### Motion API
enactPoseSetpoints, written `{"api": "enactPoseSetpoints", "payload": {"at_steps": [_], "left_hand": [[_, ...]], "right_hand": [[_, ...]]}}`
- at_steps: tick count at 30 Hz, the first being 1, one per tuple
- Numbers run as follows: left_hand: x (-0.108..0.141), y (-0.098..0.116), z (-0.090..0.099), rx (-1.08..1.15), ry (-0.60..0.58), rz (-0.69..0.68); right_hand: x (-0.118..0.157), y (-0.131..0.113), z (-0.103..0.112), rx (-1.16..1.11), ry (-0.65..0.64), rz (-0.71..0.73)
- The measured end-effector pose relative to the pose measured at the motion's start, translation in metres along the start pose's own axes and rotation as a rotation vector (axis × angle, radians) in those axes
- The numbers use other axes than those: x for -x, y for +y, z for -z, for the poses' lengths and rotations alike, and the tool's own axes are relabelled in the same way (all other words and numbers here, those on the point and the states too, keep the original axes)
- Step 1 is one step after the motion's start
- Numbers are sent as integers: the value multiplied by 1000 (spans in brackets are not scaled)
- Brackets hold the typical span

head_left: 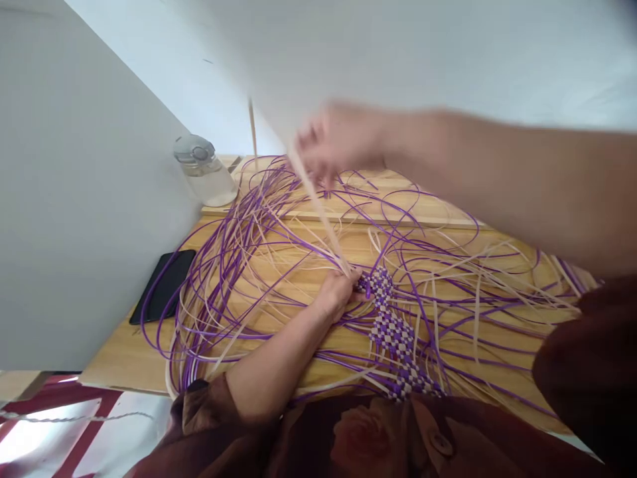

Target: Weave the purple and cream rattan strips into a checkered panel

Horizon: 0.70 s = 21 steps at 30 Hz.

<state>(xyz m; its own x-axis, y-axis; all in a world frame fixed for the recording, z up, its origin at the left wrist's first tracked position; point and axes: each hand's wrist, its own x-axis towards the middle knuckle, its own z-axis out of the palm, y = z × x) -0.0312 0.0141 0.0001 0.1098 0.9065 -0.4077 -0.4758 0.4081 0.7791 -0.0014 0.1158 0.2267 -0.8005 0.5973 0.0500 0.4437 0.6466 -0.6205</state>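
The left forearm (279,362) slants up and inward from the lower left, its wrist nearly straight. The left hand (339,293) is low, thumb and fingers drawn together in a pinch, back of the hand partly showing. The right forearm (478,166) reaches in from the right edge, crossing well above. The right hand (333,143) is raised, farther forward than the left, fingers bent and blurred, their exact grip unclear.

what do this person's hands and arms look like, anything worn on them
Both hands, left and right, are ungloved, with forearms uncovered. Dark maroon-brown sleeves end near the elbows, matching a top with a rose print and a button. No watch or bracelet shows; the right hand is too blurred to rule out a ring.
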Motion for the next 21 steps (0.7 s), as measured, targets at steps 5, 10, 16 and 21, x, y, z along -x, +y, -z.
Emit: {"api": "enactPoseSetpoints", "payload": {"at_steps": [5,10,16,21], "left_hand": [[-1,3,-1,-19,1,16],[-1,9,0,34,49,91],[1,13,1,30,-13,106],[3,7,1,-42,-110,70]], "right_hand": [[84,79,-62,490,-353,24],[123,102,-77,516,-155,-53],[134,110,-76,462,-15,-46],[132,122,-80,471,2,-2]]}}
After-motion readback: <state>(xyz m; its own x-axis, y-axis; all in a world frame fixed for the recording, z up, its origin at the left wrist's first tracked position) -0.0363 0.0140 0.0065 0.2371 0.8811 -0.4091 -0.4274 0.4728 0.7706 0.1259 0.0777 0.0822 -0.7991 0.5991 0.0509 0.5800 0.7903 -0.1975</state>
